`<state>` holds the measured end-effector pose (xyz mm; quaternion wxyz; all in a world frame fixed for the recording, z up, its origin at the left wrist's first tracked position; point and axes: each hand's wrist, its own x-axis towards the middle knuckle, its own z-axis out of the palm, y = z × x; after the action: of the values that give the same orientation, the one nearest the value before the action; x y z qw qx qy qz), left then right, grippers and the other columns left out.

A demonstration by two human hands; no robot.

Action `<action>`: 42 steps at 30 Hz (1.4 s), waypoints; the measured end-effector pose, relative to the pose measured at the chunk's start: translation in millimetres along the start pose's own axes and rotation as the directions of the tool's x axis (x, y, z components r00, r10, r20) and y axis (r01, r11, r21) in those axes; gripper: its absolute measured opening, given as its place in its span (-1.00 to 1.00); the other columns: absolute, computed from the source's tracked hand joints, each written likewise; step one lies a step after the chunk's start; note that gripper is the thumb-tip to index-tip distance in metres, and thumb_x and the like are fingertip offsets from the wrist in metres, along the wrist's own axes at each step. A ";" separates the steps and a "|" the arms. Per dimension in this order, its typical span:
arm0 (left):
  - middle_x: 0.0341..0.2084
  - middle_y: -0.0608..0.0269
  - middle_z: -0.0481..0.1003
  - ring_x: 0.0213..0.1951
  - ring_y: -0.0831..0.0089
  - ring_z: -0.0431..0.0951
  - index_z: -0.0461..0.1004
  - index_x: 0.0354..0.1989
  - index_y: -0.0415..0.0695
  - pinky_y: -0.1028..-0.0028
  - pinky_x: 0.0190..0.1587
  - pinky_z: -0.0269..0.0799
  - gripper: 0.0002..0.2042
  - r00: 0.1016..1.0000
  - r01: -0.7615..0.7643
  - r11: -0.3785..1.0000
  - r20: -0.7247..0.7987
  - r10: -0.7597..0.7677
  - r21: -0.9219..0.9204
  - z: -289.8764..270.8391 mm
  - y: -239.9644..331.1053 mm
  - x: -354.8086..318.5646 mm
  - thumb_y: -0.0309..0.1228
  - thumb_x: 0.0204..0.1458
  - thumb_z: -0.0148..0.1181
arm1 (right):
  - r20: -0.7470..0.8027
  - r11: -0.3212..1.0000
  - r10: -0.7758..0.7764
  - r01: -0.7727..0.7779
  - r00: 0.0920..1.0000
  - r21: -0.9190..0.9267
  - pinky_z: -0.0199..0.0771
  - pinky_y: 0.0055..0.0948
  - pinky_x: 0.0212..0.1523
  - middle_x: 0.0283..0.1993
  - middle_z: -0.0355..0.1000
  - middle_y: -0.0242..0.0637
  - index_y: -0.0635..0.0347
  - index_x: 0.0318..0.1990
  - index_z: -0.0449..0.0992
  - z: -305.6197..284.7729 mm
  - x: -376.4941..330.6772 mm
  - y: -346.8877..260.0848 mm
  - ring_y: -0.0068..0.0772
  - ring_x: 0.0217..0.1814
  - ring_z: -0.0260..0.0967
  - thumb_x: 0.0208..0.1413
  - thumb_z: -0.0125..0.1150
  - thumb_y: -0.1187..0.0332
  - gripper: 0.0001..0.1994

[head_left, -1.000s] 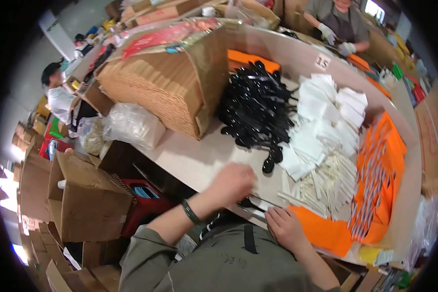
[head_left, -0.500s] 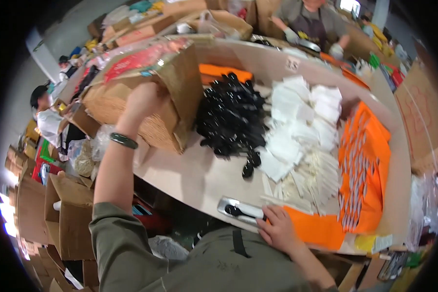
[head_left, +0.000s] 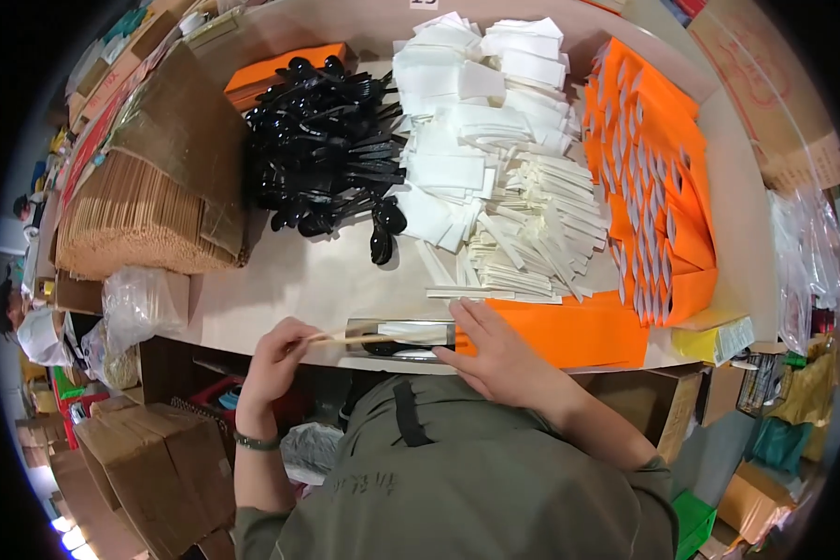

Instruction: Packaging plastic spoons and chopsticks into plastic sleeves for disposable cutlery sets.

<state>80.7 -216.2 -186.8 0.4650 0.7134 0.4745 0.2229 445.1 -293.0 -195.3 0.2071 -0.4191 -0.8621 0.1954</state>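
Observation:
My left hand point(head_left: 278, 362) is closed in a pinch on thin wooden chopsticks point(head_left: 331, 338). Their far ends lie over a narrow metal tray point(head_left: 353, 329) at the table's near edge. Inside the tray are a black spoon point(head_left: 392, 350) and a folded white paper piece point(head_left: 415, 329). My right hand point(head_left: 499, 355) rests with fingers stretched out across the tray's right end, beside flat orange sleeves point(head_left: 569, 331). Beyond the tray lie a heap of black spoons point(head_left: 317, 140), stacks of white napkins point(head_left: 443, 121) and slim white packets point(head_left: 532, 224).
At the left stands an open cardboard box point(head_left: 182, 121) packed with wooden sticks point(head_left: 121, 219). More orange sleeves point(head_left: 658, 177) fan out along the right wall, near a yellow packet point(head_left: 714, 338). Below the table's left side sits a carton point(head_left: 154, 457).
My left hand has come from the cardboard box down to the tray, bringing chopsticks. A white paper piece now shows in the tray beside the spoon. The view has tilted downward.

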 end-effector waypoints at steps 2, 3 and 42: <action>-0.38 0.19 0.46 -0.34 0.36 0.44 0.56 -0.17 -0.26 0.45 -0.20 0.36 -0.84 0.996 0.047 0.976 0.067 -0.063 0.213 3.5 13.5 13.4 -0.65 0.10 0.13 | 0.009 0.999 -0.010 0.010 1.000 -0.036 0.28 -0.01 0.35 0.32 0.20 0.21 0.05 0.08 0.53 -1.1 -0.8 -0.7 0.25 0.38 0.15 0.04 0.33 0.39 -0.60; -0.38 0.19 0.46 -0.34 0.36 0.44 0.56 -0.17 -0.26 0.45 -0.20 0.36 -0.84 0.996 0.057 0.975 0.056 -0.071 0.215 0.8 12.7 13.3 -0.65 0.10 0.13 | 0.005 0.999 -0.007 0.007 1.000 -0.037 0.28 0.00 0.35 0.32 0.20 0.22 0.06 0.09 0.53 -0.9 -1.4 -0.8 0.26 0.37 0.16 0.03 0.33 0.39 -0.59; -0.47 0.25 0.46 -0.38 0.43 0.46 0.45 -0.19 -0.22 0.46 -0.22 0.44 -0.62 0.958 0.198 0.980 0.216 -0.187 -0.029 96.2 57.8 48.5 -0.36 -0.15 0.44 | -0.239 0.858 0.086 -0.194 0.967 -0.477 0.35 -0.01 0.15 0.19 0.38 -0.03 0.19 -0.36 0.52 -150.3 -35.5 96.5 0.05 0.18 0.34 -0.15 0.47 0.23 -0.71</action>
<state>202.7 -223.6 -187.2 0.5501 0.6716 0.4837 0.1110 605.3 -241.7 -125.4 0.1673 -0.5381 -0.8237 -0.0633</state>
